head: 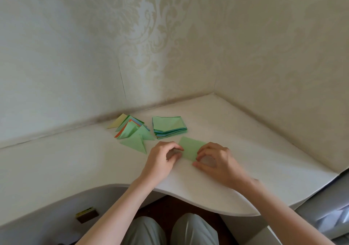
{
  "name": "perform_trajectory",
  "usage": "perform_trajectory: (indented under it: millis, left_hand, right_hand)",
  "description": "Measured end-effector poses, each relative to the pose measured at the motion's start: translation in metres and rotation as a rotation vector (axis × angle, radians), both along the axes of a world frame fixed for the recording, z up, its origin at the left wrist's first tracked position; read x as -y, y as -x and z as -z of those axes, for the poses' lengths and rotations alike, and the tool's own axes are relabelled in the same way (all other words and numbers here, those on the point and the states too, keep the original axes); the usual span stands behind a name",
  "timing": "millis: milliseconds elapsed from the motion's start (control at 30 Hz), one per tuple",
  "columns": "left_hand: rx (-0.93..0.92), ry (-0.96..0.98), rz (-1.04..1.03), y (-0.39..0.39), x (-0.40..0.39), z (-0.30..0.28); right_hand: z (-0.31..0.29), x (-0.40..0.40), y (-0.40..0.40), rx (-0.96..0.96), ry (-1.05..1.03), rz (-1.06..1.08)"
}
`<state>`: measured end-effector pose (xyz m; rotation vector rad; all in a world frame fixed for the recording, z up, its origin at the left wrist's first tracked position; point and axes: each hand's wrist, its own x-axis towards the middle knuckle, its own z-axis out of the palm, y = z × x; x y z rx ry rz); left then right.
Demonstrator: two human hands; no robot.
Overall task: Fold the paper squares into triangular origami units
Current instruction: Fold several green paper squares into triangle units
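Observation:
A light green paper sheet (190, 148) lies flat on the white desk (75, 161), folded into a rectangle. My left hand (162, 158) pinches its left edge with curled fingers. My right hand (213, 159) presses its near right corner with thumb and fingertips. Behind the hands sits a stack of paper squares (169, 126), green on top with blue and orange edges showing. To its left lies a loose pile of folded triangles (133, 131), mostly green, with one pale yellow and some orange edges.
The desk stands in a corner, with wallpapered walls at the back and right. Its front edge curves inward above my knees (170, 229). A small dark box (87, 214) sits below the desk at left.

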<state>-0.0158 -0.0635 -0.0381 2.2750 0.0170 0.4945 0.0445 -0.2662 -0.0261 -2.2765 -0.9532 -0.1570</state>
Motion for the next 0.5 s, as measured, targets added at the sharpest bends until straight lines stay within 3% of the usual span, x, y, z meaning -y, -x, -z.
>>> perform_trajectory:
  millis: [167,300,500]
  left_hand:
    - [-0.038,-0.024,-0.047,-0.004,0.010,-0.006]
    - [-0.004,-0.071,-0.094,-0.011,0.018,-0.006]
    - [0.017,-0.045,-0.104,-0.016,0.017,-0.002]
  right_hand:
    - [0.006,-0.017,0.003,0.051,0.034,0.185]
    - [0.008,-0.024,0.002,0.074,0.080,0.222]
    - [0.009,-0.024,0.000,-0.027,-0.008,0.254]
